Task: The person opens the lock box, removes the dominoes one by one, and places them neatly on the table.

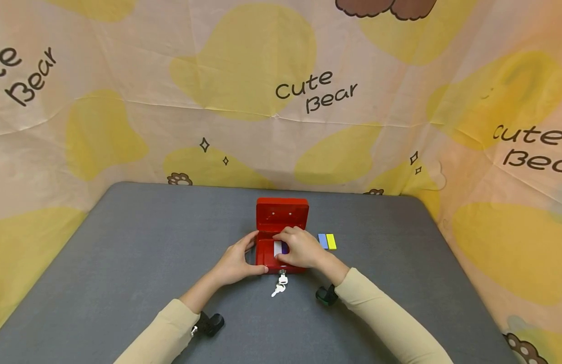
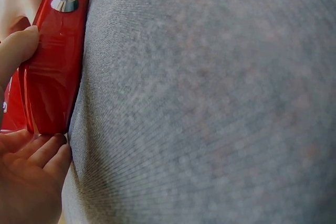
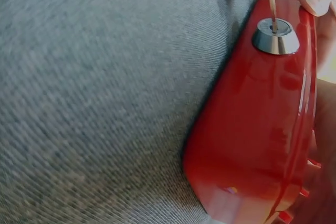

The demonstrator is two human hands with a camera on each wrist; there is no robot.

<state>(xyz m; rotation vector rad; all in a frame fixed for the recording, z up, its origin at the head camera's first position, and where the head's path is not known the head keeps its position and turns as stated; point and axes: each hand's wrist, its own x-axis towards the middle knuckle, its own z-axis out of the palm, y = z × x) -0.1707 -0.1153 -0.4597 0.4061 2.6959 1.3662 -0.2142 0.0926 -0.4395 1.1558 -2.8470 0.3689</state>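
A red metal cash box [image 1: 265,253] stands on the table with its lid [image 1: 281,215] raised at the back. My left hand [image 1: 235,260] holds the box's front left corner, its thumb on the front rim and its fingers along the left side. Inside the box, my right hand [image 1: 301,247] has its thumb and fingers at the ends of a white block [image 1: 277,248] and a purple block [image 1: 285,248]; the palm partly covers them, and I cannot tell whether both are gripped. A key sits in the round lock [image 3: 276,36] on the front, with more keys [image 1: 279,285] hanging from a ring.
Right of the box, a blue block [image 1: 323,241] and a yellow block [image 1: 331,241] lie side by side on the grey table [image 1: 140,283]. A patterned cloth [image 1: 244,65] hangs behind and at both sides. Both wrists wear dark cameras.
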